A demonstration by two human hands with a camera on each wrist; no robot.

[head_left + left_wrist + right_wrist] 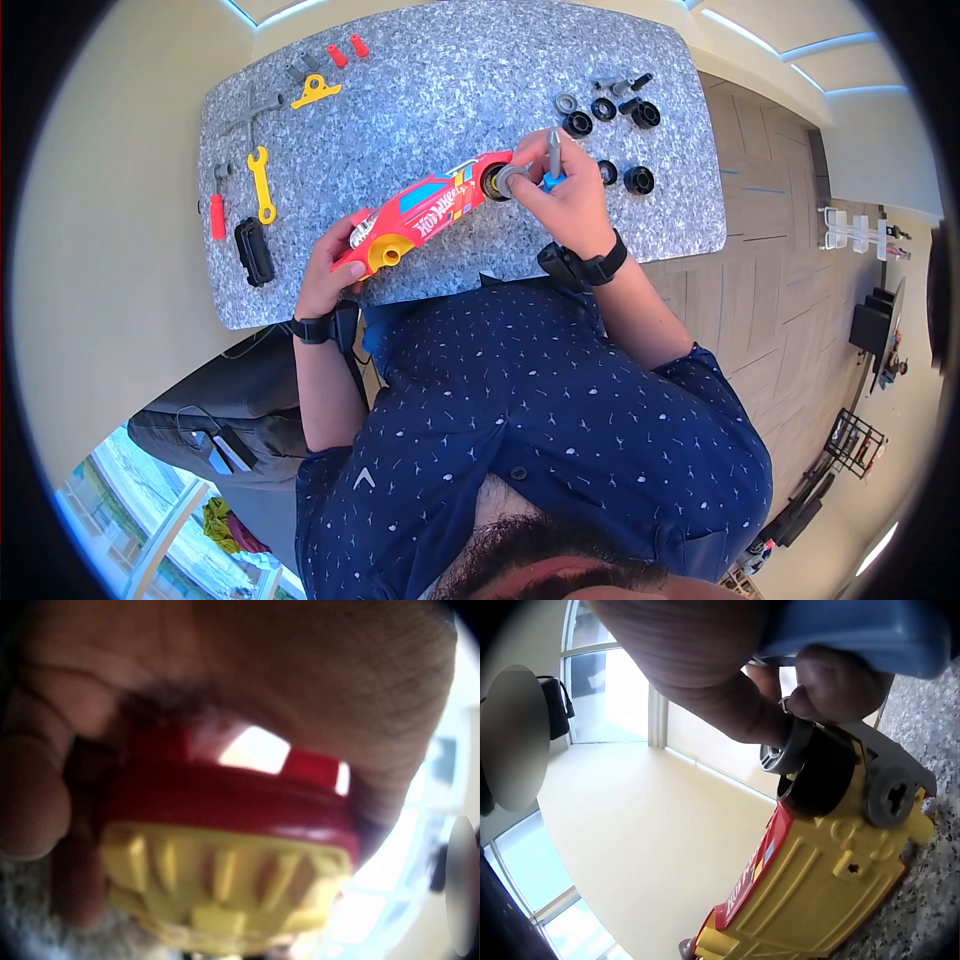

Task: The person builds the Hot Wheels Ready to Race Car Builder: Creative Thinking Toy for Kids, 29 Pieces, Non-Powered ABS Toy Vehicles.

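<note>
Evidently both hands are busy with one toy car [428, 207], which spans the gap between them. Our left hand [325, 268] grips one end, fingers curled round the body, probably to steady it while leaving the opposite end free. There, our right hand [572, 200] has its thumb and finger closed in a pinch on a grey ring [786, 750], held at the mouth of a black wheel [823, 774], presumably to line the two up. We also have a screwdriver [554, 160] tucked in that same hand, its blue handle [855, 637] against the palm; likely this spares putting it down. Just beside our left thumb, a yellow stub [391, 257] shows with no wheel over it. Loose black wheels [639, 180] lie beyond and to the right of our right hand, perhaps for an easy reach.
</note>
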